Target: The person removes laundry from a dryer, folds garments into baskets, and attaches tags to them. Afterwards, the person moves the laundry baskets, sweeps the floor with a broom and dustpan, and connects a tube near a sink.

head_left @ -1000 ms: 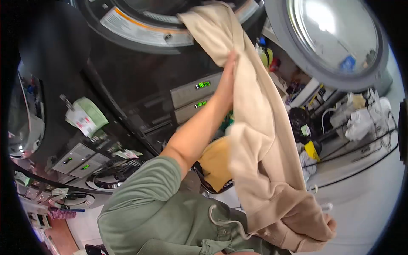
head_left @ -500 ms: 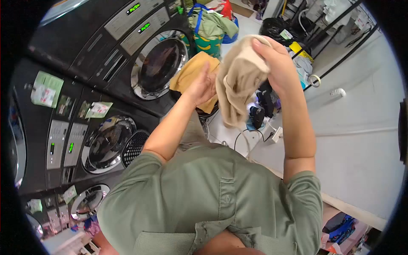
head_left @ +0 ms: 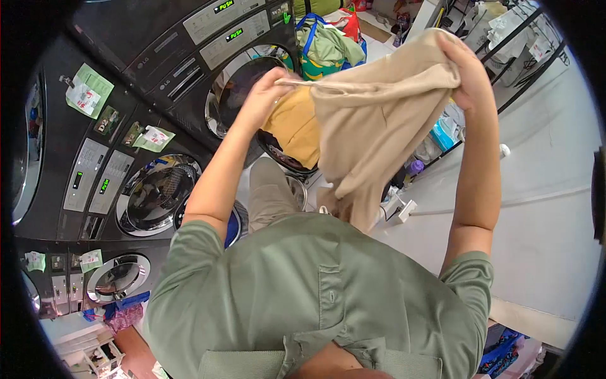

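**Held aloft, partly spread: beige garment (head_left: 385,107)**

One edge is pinched in the left hand's (head_left: 265,98) grip; an upper corner is clasped in the right hand's (head_left: 470,76). The garment is suspended between them, ahead of the shirt (head_left: 271,284). Lifting appears done and spreading partly so; loose folds are seen, and it is not yet set down. Its top edge is slanted upward to the right; along its long axis, the loose end is pointed down toward the shirt. Beyond, yellow cloth (head_left: 293,129) is seen near the machines (head_left: 173,95).
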`<state>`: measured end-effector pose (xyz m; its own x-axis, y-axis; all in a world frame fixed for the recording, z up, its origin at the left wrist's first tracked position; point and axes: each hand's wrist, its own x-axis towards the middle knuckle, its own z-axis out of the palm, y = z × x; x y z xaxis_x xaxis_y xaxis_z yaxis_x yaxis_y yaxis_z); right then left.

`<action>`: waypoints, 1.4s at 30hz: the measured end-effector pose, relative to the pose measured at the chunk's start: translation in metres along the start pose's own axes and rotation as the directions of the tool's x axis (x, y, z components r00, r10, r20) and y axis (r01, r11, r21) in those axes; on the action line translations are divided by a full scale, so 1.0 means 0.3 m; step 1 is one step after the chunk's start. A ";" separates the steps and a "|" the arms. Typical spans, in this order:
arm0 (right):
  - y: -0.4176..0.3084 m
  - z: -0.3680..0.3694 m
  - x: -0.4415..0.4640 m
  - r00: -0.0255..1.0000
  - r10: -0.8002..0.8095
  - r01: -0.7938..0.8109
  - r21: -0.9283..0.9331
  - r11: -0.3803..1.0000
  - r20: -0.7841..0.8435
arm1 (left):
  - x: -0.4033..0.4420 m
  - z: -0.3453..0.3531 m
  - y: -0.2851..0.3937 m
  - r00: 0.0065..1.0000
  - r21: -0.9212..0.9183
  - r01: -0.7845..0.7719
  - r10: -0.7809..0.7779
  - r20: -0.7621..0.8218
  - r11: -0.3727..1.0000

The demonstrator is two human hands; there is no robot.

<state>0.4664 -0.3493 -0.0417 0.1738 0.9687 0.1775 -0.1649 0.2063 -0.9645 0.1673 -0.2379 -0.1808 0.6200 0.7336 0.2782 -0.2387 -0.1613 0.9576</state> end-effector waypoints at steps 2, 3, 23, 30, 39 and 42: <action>0.011 0.060 -0.018 0.977 0.098 -0.102 0.007 0.995 0.189 | 0.005 0.189 0.032 0.949 0.414 -0.310 0.252 0.188 0.856; 0.011 0.086 -0.030 0.945 0.132 -0.142 0.014 0.990 0.299 | 0.016 0.259 -0.034 0.928 0.351 -0.342 0.254 0.274 0.871; -0.051 -0.250 -0.094 0.979 0.156 -0.173 -0.134 0.976 -0.129 | 0.012 0.184 0.025 0.833 0.222 0.370 -0.429 0.350 0.902; 0.155 -0.068 0.049 0.982 0.189 -0.183 0.333 0.925 0.014 | 0.285 0.300 0.166 0.997 0.030 0.076 -0.076 0.011 0.997; -0.027 0.050 0.104 0.977 -0.195 0.191 0.058 0.980 0.086 | 0.237 0.234 0.077 0.916 0.453 -0.372 0.400 0.037 0.810; -0.142 -0.051 0.119 0.974 0.024 -0.065 0.176 0.982 0.223 | 0.155 0.210 -0.235 0.979 0.419 -0.188 0.138 0.147 0.889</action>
<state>0.4944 -0.3257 0.0026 -0.0515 0.9798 0.1934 -0.3441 0.1644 -0.9244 0.2601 -0.2340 -0.2304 0.6845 0.5992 0.4152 -0.0157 -0.5573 0.8301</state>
